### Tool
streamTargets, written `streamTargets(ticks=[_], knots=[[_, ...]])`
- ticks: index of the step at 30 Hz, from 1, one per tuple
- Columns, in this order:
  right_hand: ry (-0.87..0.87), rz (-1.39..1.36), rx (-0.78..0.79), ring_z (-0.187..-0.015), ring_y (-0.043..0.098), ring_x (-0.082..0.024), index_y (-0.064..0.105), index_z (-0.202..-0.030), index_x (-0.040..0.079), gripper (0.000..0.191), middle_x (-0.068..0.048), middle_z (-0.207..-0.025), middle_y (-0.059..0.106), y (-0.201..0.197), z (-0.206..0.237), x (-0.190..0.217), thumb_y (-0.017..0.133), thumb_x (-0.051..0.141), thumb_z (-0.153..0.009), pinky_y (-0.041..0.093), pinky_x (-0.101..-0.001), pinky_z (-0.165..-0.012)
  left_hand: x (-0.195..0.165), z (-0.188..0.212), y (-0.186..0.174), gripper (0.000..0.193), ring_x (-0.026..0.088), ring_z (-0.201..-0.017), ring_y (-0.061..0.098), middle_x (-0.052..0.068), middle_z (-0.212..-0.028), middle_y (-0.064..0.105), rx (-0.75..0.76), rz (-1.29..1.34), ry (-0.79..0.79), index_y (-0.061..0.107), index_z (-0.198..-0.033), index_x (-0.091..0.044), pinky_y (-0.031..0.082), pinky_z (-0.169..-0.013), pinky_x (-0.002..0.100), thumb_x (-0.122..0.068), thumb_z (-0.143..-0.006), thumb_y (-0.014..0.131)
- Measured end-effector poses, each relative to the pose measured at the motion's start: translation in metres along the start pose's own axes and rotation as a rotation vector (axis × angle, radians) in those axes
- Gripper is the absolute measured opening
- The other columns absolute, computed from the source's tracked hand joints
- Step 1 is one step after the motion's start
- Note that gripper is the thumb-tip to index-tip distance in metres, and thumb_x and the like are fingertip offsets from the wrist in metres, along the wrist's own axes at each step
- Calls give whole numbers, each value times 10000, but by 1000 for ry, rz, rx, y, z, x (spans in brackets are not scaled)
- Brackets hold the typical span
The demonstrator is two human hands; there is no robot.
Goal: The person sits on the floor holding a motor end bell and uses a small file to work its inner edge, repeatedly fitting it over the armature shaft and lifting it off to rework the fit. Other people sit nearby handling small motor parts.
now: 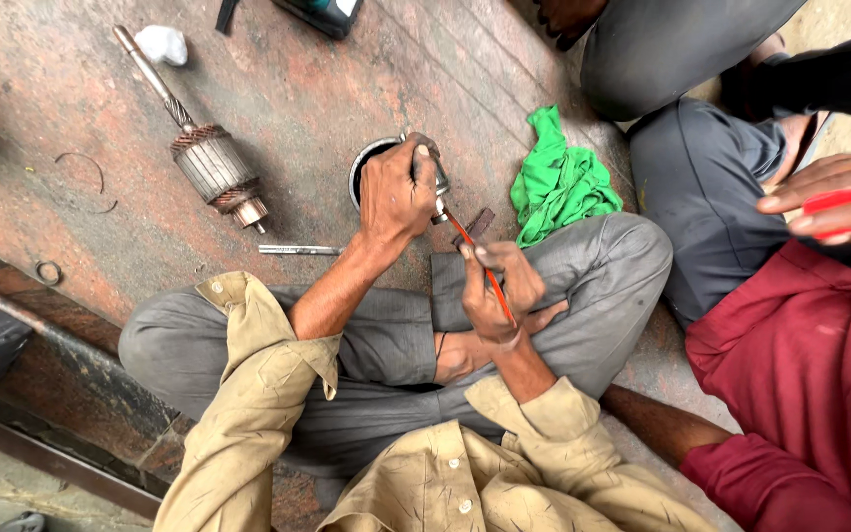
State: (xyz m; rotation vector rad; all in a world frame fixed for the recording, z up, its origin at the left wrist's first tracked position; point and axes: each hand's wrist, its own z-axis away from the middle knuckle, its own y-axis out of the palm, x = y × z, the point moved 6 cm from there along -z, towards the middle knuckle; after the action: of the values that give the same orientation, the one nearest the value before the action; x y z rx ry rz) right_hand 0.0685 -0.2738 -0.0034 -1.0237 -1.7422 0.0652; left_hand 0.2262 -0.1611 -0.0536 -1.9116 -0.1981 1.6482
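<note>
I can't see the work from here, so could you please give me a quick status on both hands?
Left hand grips round metal housing on the floor. Right hand holds red-handled screwdriver, tip at housing. Green rag, armature lie alongside, apart.

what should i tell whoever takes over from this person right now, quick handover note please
Left hand: closed in a grip on the top of the round metal housing, steadying it on the floor.
Right hand: closed on an orange-handled screwdriver, tip angled up at the housing's edge under the left hand.
Armature with its shaft lies apart on the floor to the left, so it is already out of the housing. A thin metal rod lies by the left forearm, a small ring further left, a green cloth to the right.
Left: the work at the housing's edge is in hand; what the tip bears on is hidden.
</note>
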Motion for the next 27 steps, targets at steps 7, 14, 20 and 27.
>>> streamTargets(ticks=[7, 14, 20, 27], knots=[[5, 19, -49, -733, 701, -296, 587, -893, 2, 231, -163, -863, 682, 7, 5, -4, 812, -39, -866, 540, -368, -627, -1, -2, 0, 348, 372, -639, 664, 198, -741, 656, 2, 74, -13, 663, -974, 10, 491, -618, 485, -258, -1025, 448], [-10, 15, -31, -733, 698, -296, 598, -889, 0, 234, -156, -843, 675, 6, 4, 0, 820, -64, -850, 544, -368, -625, -3, 0, -1, 341, 389, -660, 660, 202, -757, 660, -11, 74, 12, 665, -982, 11, 487, -626, 488, -252, -1030, 454], [-55, 17, 11, -749, 707, -296, 598, -877, 2, 228, -154, -851, 686, 5, -1, 7, 808, -83, -853, 551, -370, -647, 1, 0, 1, 326, 407, -681, 656, 206, -772, 663, -3, 52, -10, 661, -970, 1, 480, -636, 493, -251, -1031, 463], [-63, 28, 34, -766, 713, -305, 622, -886, -8, 207, -159, -870, 701, 6, -6, 11, 801, -102, -843, 556, -378, -662, 1, 0, 0, 313, 403, -655, 640, 201, -751, 648, 5, 51, -27, 663, -965, -9, 473, -626, 495, -256, -1009, 474]])
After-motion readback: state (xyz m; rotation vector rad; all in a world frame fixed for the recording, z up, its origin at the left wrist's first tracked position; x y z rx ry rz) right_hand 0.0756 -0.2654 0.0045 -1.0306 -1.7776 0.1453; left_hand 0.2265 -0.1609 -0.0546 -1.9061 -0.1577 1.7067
